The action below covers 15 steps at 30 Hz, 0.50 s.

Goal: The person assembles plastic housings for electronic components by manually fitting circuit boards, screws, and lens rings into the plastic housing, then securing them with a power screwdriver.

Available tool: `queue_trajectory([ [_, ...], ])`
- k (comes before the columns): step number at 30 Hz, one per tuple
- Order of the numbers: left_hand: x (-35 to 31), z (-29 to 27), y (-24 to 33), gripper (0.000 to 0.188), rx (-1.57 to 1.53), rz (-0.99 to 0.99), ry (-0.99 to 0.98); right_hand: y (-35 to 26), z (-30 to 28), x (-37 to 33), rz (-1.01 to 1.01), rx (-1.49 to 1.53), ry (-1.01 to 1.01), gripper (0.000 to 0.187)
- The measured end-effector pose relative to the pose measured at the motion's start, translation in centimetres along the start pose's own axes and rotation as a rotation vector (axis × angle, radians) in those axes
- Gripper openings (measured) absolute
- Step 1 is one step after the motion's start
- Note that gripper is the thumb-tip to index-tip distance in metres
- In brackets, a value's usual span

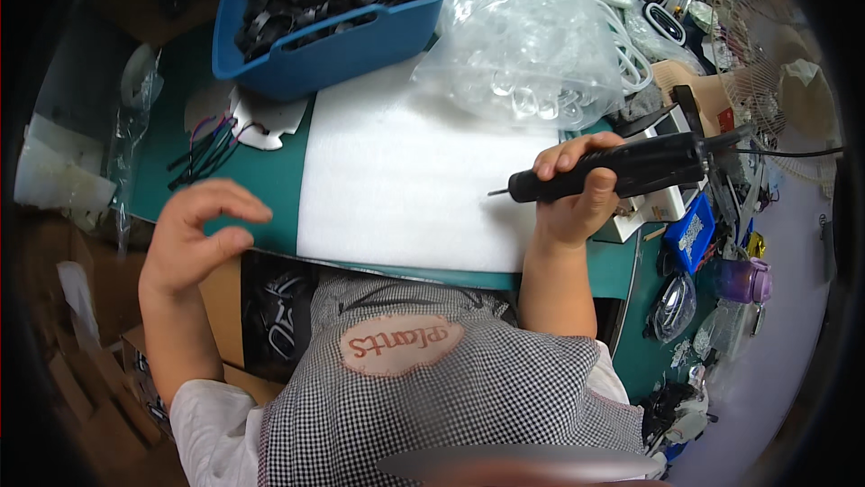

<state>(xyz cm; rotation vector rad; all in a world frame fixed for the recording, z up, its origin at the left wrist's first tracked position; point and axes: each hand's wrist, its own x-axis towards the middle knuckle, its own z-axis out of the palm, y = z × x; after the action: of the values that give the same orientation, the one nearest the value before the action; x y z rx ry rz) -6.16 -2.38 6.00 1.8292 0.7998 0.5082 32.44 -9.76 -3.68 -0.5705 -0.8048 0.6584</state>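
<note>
Driver (635,165), wrapped in my right hand (566,217), its bit (497,192) over the white mat (405,190); my left hand (191,227) empty, loosely spread (left of the mat); I judge this a readying step; next calls for aiming the bit.

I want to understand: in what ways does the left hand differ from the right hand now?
The right hand grips a black handheld tool; the left hand looks empty, its thumb and fingers apart. The left hand is left of the white sheet, while the right hand is at that sheet's right edge. Both are bare.
</note>
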Motion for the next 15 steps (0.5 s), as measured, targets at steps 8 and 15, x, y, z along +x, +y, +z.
queue_trajectory([
  [8,20.7,1.3,9.1,0.019,0.64,0.419,0.242,0.6,-1.1,-0.3,0.151,0.114,0.098,0.046],
  [15,41.5,4.1,10.3,0.021,1.607,0.262,-0.012,0.1,-1.2,-0.7,0.266,0.106,0.086,0.051],
])
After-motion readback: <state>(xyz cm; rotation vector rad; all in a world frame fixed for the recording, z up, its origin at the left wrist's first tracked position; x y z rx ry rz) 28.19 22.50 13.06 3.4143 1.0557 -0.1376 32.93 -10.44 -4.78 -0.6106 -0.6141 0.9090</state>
